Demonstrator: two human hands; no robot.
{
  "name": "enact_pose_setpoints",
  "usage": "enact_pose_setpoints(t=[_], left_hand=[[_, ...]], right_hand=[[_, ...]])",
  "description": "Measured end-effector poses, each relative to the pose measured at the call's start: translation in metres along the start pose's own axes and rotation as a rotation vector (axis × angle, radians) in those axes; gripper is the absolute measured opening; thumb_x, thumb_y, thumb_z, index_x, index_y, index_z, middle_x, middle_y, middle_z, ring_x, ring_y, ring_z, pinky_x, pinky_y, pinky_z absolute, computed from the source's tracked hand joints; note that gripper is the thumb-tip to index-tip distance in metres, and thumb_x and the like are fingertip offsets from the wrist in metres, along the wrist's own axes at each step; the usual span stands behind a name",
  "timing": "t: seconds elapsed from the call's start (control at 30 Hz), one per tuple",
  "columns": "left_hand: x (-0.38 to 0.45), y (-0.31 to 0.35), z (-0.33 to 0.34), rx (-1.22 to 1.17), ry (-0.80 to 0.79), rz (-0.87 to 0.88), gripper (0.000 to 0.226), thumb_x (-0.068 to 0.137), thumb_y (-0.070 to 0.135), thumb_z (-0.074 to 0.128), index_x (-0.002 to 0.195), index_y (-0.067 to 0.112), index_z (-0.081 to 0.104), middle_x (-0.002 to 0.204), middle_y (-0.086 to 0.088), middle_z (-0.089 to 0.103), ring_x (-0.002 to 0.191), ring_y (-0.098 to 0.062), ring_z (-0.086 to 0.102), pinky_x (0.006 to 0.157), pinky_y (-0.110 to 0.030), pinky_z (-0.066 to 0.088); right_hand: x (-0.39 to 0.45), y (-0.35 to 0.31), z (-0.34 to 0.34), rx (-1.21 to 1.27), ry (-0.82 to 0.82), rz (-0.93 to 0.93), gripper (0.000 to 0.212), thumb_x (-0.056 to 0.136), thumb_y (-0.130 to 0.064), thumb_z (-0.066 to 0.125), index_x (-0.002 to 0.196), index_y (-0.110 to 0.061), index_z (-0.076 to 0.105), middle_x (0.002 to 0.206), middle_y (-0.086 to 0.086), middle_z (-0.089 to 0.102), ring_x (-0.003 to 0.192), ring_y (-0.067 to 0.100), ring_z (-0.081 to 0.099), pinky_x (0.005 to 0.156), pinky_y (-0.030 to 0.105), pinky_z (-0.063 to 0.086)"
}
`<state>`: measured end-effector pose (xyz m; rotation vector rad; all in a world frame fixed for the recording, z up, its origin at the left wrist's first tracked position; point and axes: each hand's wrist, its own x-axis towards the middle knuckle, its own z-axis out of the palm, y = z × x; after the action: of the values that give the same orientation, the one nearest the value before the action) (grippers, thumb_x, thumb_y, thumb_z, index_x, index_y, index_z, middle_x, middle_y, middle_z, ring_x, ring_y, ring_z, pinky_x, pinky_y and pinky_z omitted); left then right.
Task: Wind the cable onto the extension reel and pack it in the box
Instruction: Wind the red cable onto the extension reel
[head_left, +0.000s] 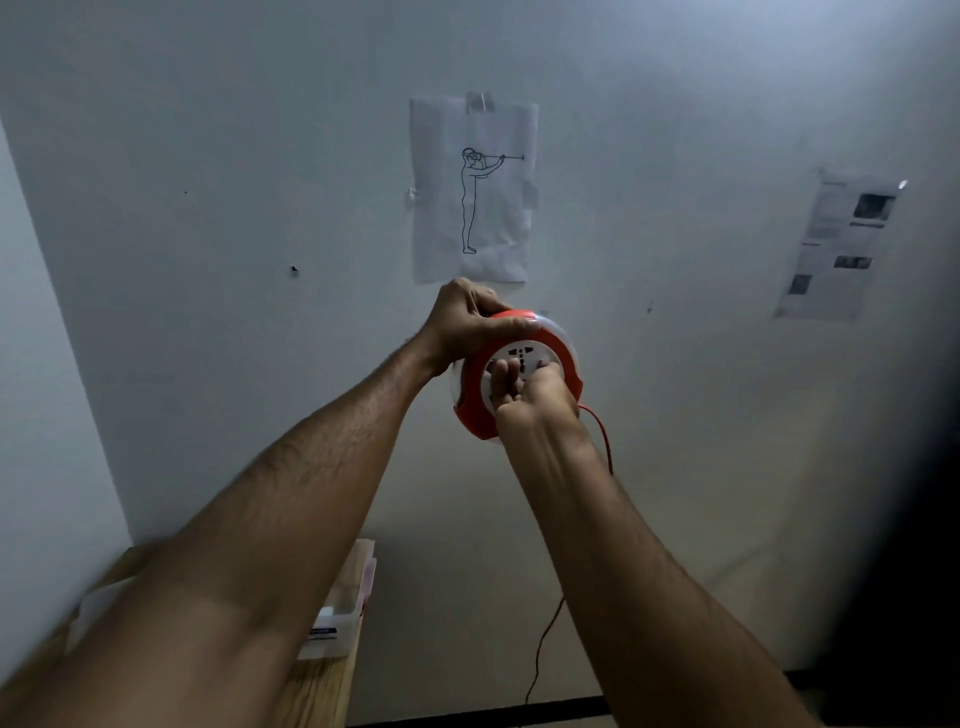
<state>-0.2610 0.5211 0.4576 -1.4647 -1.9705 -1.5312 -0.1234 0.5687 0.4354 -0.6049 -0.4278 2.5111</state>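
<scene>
Nearest the camera, at seven o'clock, a wooden table (317, 691) carries an open white box (349, 592), partly hidden behind the left forearm. Both bare forearms reach up and away from the lower corners and meet just above the middle of the view. A thin red cable (545, 639) hangs at five o'clock from the reel, passes behind the right forearm and runs down toward the dark floor strip. At the centre, held in the air well above the table, is the round orange and white reel (550, 332), its socket face turned toward the camera. The right hand (530, 397) comes at it from six o'clock, wrist bent back, its fingers (506, 376) pressed together and curled against the white socket face; what exactly they grip there cannot be told. The left hand (465, 322) clamps the reel from ten o'clock, fingers curled over the top rim and thumb laid along the orange edge. Farther off, on the pale wall (208, 208), a taped sheet (472, 192) with a line drawing of a standing figure hangs at twelve o'clock, and a printed page (841, 249) hangs at two o'clock.
</scene>
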Motion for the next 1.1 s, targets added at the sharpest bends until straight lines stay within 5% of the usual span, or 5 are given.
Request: enact_pose_setpoints(t=[0.1,0.3,0.47,0.7,1.1], left_hand=[[-0.001,-0.003,-0.002,-0.075,0.047,-0.028,0.037,0.079,0.039,0.086,0.087,0.003,0.080,0.077,-0.012,0.073,0.069,-0.026,0.074,0.066,-0.047,0.064],[0.003,0.002,-0.018,-0.085,0.016,-0.043,0.023,0.083,0.030,0.083,0.087,0.008,0.081,0.079,-0.011,0.076,0.070,-0.025,0.074,0.066,-0.034,0.060],[0.005,0.001,-0.016,-0.110,0.011,-0.053,0.030,0.084,0.030,0.082,0.093,0.002,0.080,0.084,-0.014,0.076,0.073,-0.028,0.076,0.070,-0.040,0.064],[0.001,0.001,-0.013,-0.062,-0.072,-0.050,0.038,0.082,0.035,0.084,0.093,-0.001,0.079,0.085,-0.014,0.076,0.075,-0.029,0.076,0.072,-0.047,0.065],[0.004,0.011,0.004,0.054,-0.042,0.018,0.030,0.085,0.036,0.081,0.089,0.007,0.078,0.076,-0.001,0.071,0.070,-0.016,0.074,0.063,-0.027,0.061]], right_hand=[[0.001,-0.004,-0.009,-0.341,-0.041,-0.159,0.028,0.101,-0.018,0.060,0.116,0.005,0.053,0.092,0.020,0.073,0.066,0.022,0.073,0.060,0.035,0.064],[0.033,-0.019,-0.061,-1.665,-0.335,-1.792,0.030,0.091,-0.014,0.070,0.120,-0.011,0.064,0.111,0.015,0.066,0.078,0.026,0.071,0.063,0.032,0.063],[0.042,-0.024,-0.068,-2.129,-0.307,-1.907,0.064,0.087,-0.011,0.073,0.146,-0.021,0.052,0.140,0.034,0.047,0.066,0.031,0.069,0.055,0.039,0.063],[0.039,-0.029,-0.059,-2.184,-0.360,-2.120,0.063,0.074,-0.027,0.087,0.132,-0.013,0.067,0.102,0.033,0.069,0.065,0.040,0.072,0.055,0.047,0.062],[0.042,-0.021,-0.054,-1.457,-0.207,-1.542,0.059,0.078,-0.041,0.084,0.127,-0.013,0.068,0.116,0.010,0.075,0.097,0.022,0.075,0.083,0.027,0.061]])
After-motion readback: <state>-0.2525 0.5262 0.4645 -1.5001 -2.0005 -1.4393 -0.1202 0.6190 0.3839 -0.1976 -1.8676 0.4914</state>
